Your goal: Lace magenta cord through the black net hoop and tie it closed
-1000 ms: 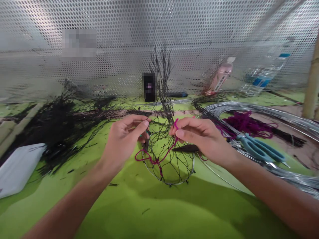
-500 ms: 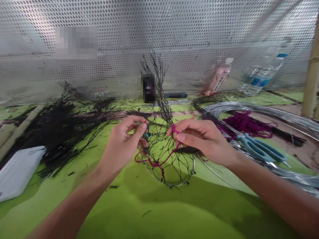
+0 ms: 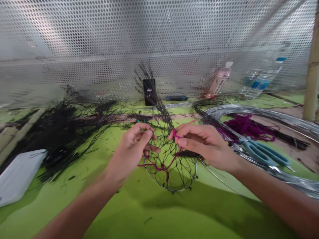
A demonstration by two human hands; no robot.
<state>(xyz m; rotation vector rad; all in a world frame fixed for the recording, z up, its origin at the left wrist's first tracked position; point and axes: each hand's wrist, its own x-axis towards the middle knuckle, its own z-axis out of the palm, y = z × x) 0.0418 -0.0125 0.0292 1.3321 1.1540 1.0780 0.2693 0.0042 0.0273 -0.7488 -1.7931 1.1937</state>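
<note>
A black knotted net (image 3: 179, 171) hangs on a round wire hoop (image 3: 159, 184), with its long loose strands (image 3: 163, 113) gathered upward and back. Magenta cord (image 3: 171, 162) is threaded through the net's front. My right hand (image 3: 208, 144) pinches this cord between thumb and forefinger, at the right of the gathered strands. Left of the net, my left hand (image 3: 133, 147) has thumb and forefinger pressed together, its other fingers curled loosely toward the mesh. Whatever lies in that pinch is too small to make out. Part of the net is hidden behind the fingers.
Blue-handled scissors (image 3: 265, 154) lie on a coil of silver wire (image 3: 281, 114) at right, beside a purple cord bundle (image 3: 245, 127). Black strands (image 3: 59, 122) and a white box-like object (image 3: 21, 176) occupy the left. Two bottles, one pink (image 3: 219, 81), one clear (image 3: 261, 81), stand behind.
My left hand has shifted right, nearer to my right hand, and the magenta loop beside it now shows less. My right hand keeps its pinch. The whole view has shifted slightly.
</note>
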